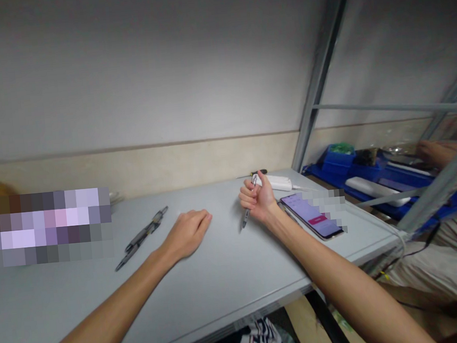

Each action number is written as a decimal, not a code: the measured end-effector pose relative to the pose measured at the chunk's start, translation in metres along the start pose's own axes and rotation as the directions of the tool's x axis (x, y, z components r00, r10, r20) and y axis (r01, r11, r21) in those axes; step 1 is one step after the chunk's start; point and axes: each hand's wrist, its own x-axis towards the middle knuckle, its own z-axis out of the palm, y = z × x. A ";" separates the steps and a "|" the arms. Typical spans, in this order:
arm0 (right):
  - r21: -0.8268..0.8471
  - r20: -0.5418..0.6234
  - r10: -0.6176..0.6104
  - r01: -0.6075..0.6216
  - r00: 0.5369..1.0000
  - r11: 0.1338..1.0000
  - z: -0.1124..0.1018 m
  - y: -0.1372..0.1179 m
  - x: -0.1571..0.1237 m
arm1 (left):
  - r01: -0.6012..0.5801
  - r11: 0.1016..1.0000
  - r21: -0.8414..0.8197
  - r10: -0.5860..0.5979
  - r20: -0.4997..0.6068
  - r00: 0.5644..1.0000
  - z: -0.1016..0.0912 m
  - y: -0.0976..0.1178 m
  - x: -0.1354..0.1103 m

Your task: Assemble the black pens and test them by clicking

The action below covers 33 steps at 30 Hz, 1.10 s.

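My right hand is raised just over the table, palm turned up, with its fingers wrapped round a pen. The pen's tip points down toward the tabletop. My left hand rests on the grey table in a loose fist, back of the hand up, and nothing shows in it. To the left of it lie some grey pens side by side. A phone with its screen lit is beside my right wrist. Behind my right hand sit a white block-shaped device with a cable and a screwdriver.
A metal frame post rises at the table's right end. Beyond it are blue trays and another person's hand and legs. A pixelated area covers things at the left. A wall stands behind the table.
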 end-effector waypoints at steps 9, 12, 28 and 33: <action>-0.040 -0.011 -0.007 0.007 1.000 0.999 0.001 0.002 -0.002 | 0.011 0.999 -0.046 -0.011 0.000 1.000 0.002 -0.003 0.000; -0.046 0.000 0.004 -0.004 1.000 0.999 0.002 0.005 -0.004 | 0.025 0.997 -0.075 -0.026 -0.008 1.000 0.003 -0.005 -0.001; -0.037 0.007 0.029 -0.029 1.000 0.999 0.002 -0.002 -0.011 | 0.107 0.976 -0.188 -0.110 -0.005 0.994 0.003 -0.003 -0.007; -0.036 -0.065 0.006 -0.008 0.998 0.999 -0.005 -0.006 -0.009 | 0.095 0.979 -0.179 -0.098 -0.010 0.995 0.006 -0.005 -0.006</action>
